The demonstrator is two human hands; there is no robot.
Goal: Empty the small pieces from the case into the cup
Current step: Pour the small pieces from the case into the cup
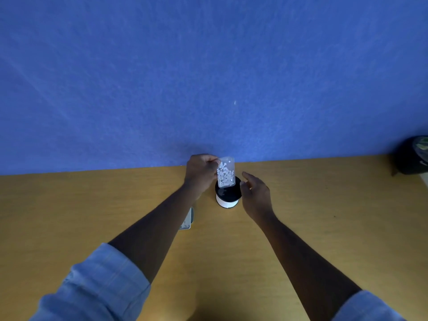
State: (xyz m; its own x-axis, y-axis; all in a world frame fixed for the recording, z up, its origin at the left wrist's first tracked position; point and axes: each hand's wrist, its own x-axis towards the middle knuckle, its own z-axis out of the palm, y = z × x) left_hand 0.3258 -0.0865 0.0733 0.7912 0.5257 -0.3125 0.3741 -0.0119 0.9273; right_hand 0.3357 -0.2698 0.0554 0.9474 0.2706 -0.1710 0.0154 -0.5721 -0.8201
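Because the pieces must fall into a narrow mouth, the left hand (201,172) pinches the clear case (225,172) by its upper left edge and holds it tipped steeply, its lower end right at the far rim of the cup (228,196). That grip leaves the low end free as a spout. White pieces (225,174) crowd the inside of the case, most of them toward the bottom; whether any have dropped is hard to tell, though a few pale specks show against the cup's dark interior. The right hand (256,193) hangs loose and empty just beside the cup's right side, fingers spread, seemingly ready to steady it or catch strays; contact with the cup cannot be made out. The cup stands upright on the table (324,216), close to the blue wall (208,77). Under the left forearm lies a flat pale part (187,220), probably the case's lid, set aside out of the pour's way.
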